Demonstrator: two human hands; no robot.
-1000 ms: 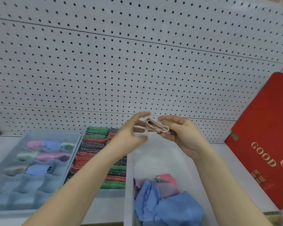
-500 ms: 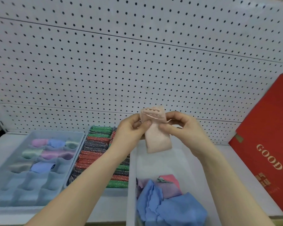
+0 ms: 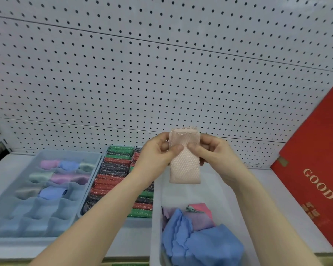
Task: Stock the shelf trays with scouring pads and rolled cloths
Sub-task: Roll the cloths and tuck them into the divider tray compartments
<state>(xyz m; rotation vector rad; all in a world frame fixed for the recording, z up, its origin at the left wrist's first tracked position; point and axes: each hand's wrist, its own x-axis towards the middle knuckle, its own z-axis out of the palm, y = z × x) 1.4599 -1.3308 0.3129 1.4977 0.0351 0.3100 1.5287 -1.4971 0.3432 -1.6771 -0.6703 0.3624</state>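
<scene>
A folded pale pink cloth (image 3: 185, 166) hangs upright in front of the pegboard, above a white bin. My left hand (image 3: 158, 152) pinches its upper left edge and my right hand (image 3: 213, 150) pinches its upper right edge, thumbs on the front. To the left stands a blue divided tray (image 3: 96, 160) with rolled cloths (image 3: 52, 177) in its far cells; the near cells hold nothing. Between tray and bin, a tray is packed with red, green and grey scouring pads (image 3: 113, 169).
The white bin (image 3: 156, 217) below my hands holds loose blue, purple and pink cloths (image 3: 200, 240). A red box (image 3: 315, 160) with gold lettering leans at the right. A white pegboard (image 3: 161, 64) backs the shelf.
The pink cloth, held bunched and flat between my hands a second ago, now hangs down as a folded strip. Both hands have closed in on its top edge.
</scene>
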